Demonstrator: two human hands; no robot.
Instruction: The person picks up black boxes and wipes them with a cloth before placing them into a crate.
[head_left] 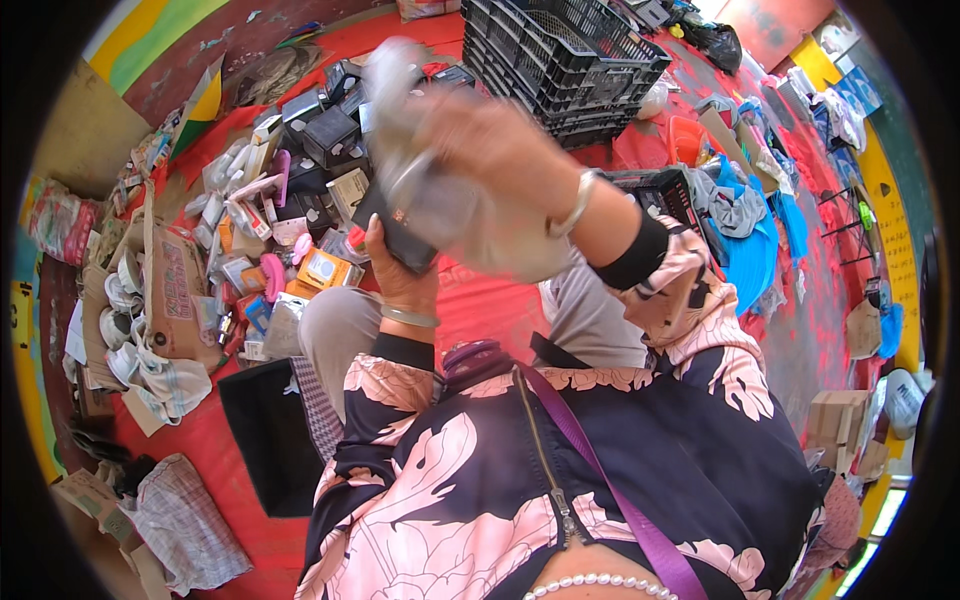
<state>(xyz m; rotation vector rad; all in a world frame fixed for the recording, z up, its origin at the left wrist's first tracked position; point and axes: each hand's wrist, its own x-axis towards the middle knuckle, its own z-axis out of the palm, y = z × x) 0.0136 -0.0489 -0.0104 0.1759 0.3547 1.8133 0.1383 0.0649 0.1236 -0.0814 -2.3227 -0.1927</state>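
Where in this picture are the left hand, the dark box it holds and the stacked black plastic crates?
Left hand (408, 290): head view, on the middle of the hand.
Dark box (402, 243): head view, on its visible face.
Black plastic crates (595, 98): head view, on the stack's outer wall.

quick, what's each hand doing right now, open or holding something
Left hand: closed, holding a dark box.
Right hand: motion-blurred over a pale, blurred thing; its grip cannot be told.
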